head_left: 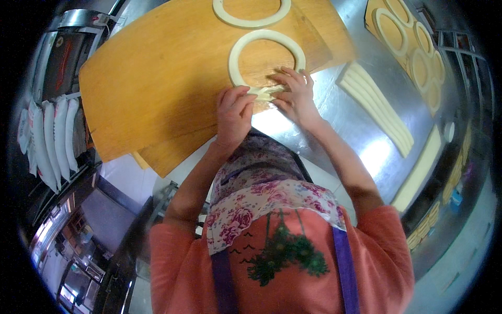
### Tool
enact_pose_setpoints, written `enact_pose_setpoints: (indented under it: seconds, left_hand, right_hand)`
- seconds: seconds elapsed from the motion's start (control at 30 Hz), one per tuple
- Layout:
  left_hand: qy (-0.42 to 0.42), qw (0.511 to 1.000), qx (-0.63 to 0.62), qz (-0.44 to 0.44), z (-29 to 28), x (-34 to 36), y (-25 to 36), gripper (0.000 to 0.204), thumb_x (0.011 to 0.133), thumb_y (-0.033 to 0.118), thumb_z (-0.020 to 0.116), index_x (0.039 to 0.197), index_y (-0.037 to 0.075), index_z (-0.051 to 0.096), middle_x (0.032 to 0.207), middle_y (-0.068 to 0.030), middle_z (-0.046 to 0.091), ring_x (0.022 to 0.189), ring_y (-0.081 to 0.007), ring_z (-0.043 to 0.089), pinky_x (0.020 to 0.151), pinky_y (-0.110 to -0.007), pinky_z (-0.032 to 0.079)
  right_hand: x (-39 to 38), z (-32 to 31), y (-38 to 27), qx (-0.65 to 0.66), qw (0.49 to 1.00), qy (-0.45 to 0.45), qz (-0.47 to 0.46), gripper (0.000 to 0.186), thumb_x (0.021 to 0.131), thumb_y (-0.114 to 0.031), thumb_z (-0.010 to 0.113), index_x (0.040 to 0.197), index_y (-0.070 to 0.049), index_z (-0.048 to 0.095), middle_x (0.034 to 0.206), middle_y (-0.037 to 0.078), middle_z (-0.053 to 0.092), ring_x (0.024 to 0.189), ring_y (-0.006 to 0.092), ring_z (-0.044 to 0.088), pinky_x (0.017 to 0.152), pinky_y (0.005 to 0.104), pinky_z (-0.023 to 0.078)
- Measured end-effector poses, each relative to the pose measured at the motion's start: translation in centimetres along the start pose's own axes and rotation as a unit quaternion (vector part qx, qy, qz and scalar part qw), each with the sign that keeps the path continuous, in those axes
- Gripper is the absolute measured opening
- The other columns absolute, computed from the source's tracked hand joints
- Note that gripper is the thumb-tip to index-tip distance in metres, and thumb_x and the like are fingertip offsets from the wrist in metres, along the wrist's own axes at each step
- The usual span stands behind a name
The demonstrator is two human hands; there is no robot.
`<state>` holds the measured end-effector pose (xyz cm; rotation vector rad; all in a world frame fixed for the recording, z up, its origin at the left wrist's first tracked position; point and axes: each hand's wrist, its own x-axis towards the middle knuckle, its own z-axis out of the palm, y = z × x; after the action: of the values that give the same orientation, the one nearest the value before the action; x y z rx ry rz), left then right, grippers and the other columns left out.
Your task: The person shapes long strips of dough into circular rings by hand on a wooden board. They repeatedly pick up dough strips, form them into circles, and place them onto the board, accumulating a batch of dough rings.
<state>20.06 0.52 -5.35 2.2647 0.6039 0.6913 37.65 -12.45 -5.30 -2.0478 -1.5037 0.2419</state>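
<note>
A pale dough ring (pixel 234 60) lies on the wooden board (pixel 151 68) in front of me. Its near side is flattened and wrinkled where both hands work on it. My left hand (pixel 234 112) pinches the dough at the left of this flattened part, thumb and fingers together. From the right, my right hand (pixel 297 97) has its thumb and bent fingers on the other end of the same part. Fingers partly hide the joint, so I cannot tell whether it is closed. Just beyond lies a second dough ring (pixel 252 22), cut off by the picture's upper edge.
Several long dough strips (pixel 375 107) lie side by side on the metal table (pixel 334 125) to the right. Farther right is a single long dough strip (pixel 418 170). Another board at the upper right carries several dough rings (pixel 386 32). White bags (pixel 60 136) stand at the left.
</note>
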Motion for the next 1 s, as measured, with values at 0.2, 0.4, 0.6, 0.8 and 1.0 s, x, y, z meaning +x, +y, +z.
enact_pose_setpoints:
  seconds: [0.2, 0.4, 0.6, 0.8, 1.0]
  left_hand:
    - [-0.014, 1.000, 0.012, -0.011, -0.4, -0.1, -0.2, 0.019, 0.083, 0.003, 0.067, 0.102, 0.005, 0.070, 0.114, -0.0126, 0.065, 0.108, -0.0312, 0.060, 0.096, -0.041, 0.047]
    - [-0.126, 0.991, -0.013, -0.043, -0.5, 3.8, 1.0, 0.038, 0.085, 0.002, 0.061, 0.124, 0.005, 0.062, 0.122, -0.0162, 0.064, 0.117, -0.0353, 0.058, 0.103, -0.043, 0.045]
    - [-0.286, 0.928, -0.180, -0.155, 0.8, 6.3, 1.0, 0.059, 0.082, -0.005, 0.060, 0.140, 0.003, 0.049, 0.127, -0.0177, 0.064, 0.119, -0.0307, 0.061, 0.103, -0.039, 0.046]
    - [-0.312, 0.935, -0.119, -0.118, 2.9, 6.4, -0.2, 0.066, 0.083, 0.002, 0.067, 0.145, 0.004, 0.044, 0.120, -0.0179, 0.068, 0.116, -0.0263, 0.064, 0.098, -0.036, 0.049]
    - [-0.295, 0.943, -0.100, -0.117, 3.3, 6.1, -0.4, 0.058, 0.085, 0.007, 0.069, 0.140, 0.006, 0.051, 0.113, -0.0171, 0.070, 0.107, -0.0300, 0.067, 0.094, -0.037, 0.051]
  right_hand:
    - [0.3, -1.2, -1.5, -0.005, 0.999, 0.002, -0.046, 0.022, 0.066, -0.009, 0.078, 0.087, -0.006, 0.073, 0.129, 0.011, 0.058, 0.126, 0.0332, 0.049, 0.104, 0.0500, 0.035]
    - [-0.6, 0.9, -0.5, -0.005, 0.996, 0.036, -0.081, 0.022, 0.068, -0.012, 0.076, 0.089, -0.008, 0.073, 0.131, 0.010, 0.058, 0.127, 0.0325, 0.049, 0.102, 0.0510, 0.035]
    - [-2.0, 1.1, -1.3, -0.041, 0.997, 0.064, -0.031, 0.019, 0.070, -0.015, 0.077, 0.088, -0.010, 0.073, 0.132, 0.011, 0.057, 0.125, 0.0326, 0.051, 0.103, 0.0500, 0.035]
    - [-2.5, 2.2, -0.2, -0.011, 0.995, 0.095, -0.016, 0.018, 0.072, -0.015, 0.077, 0.089, -0.010, 0.075, 0.132, 0.011, 0.056, 0.125, 0.0317, 0.050, 0.103, 0.0510, 0.034]
    - [-3.1, 0.7, -1.3, -0.018, 0.995, 0.095, 0.017, 0.019, 0.075, -0.015, 0.074, 0.093, -0.009, 0.073, 0.128, 0.012, 0.058, 0.123, 0.0319, 0.051, 0.099, 0.0473, 0.036]
